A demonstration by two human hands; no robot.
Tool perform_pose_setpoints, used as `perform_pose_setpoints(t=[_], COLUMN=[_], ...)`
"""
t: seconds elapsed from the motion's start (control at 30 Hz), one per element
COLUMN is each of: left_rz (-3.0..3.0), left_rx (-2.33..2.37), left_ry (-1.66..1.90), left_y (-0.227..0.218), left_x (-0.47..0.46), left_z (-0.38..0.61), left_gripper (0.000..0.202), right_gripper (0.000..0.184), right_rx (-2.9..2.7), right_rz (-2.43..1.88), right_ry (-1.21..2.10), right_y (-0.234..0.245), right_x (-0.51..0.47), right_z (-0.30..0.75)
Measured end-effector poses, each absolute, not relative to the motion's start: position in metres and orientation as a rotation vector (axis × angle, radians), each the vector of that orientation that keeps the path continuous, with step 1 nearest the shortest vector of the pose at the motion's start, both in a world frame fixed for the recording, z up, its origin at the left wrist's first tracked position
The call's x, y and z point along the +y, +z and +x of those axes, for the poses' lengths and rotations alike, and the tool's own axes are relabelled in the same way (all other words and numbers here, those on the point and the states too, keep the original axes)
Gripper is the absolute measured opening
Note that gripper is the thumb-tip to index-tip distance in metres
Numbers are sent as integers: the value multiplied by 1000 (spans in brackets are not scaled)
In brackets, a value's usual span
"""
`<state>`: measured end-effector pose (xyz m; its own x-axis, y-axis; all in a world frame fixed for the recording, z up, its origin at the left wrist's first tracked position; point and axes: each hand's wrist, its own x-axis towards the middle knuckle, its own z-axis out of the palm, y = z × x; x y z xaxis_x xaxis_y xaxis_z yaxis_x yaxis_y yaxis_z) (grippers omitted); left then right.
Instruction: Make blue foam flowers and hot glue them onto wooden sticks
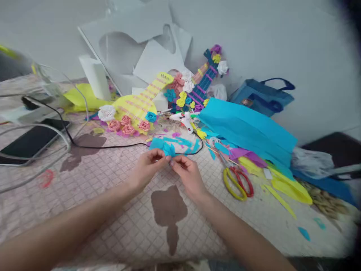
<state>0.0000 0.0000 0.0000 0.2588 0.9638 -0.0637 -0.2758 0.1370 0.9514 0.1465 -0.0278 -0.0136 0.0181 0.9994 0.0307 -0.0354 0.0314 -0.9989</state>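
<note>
A small blue crepe paper flower (169, 149) is pinched between my two hands above the middle of the table. My left hand (149, 165) grips it from the left, thumb and fingers pressed together. From the right, my right hand (187, 173) pinches its lower edge, close to the other fingertips. Just behind lie blue paper strips (183, 142). Beyond those rests a white glue gun (184, 121), its black cord (126, 146) passing behind my hands. Scissors (238, 182) with a yellow and a red handle lie to the right.
A yellow paper guitar (138, 103) and a dark blue one (204, 82), both with paper flowers, lean at the back. Blue crepe paper (248, 130) spreads at right. A phone (34, 141) lies at left among cables. Behind stand white board offcuts (155, 60) and a blue bag (259, 96).
</note>
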Motion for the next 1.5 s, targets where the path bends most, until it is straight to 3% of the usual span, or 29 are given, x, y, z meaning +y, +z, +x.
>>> perform_pose_setpoints(t=[0.17, 1.0, 1.33, 1.5], left_rz=[686, 524, 608, 649], left_rx=[750, 721, 759, 778], left_ry=[975, 894, 975, 981], left_y=[3, 3, 2, 3], left_x=[6, 4, 0, -3], left_z=[-5, -2, 0, 1], left_gripper=[21, 16, 20, 20], right_gripper=[29, 26, 12, 14], right_rx=[-1166, -1334, -1542, -1533], right_rz=[-1170, -1229, -1243, -1234], right_ry=[1162, 1060, 701, 744], right_y=[-10, -6, -3, -3], right_x=[-25, -23, -27, -27], right_z=[147, 151, 143, 142])
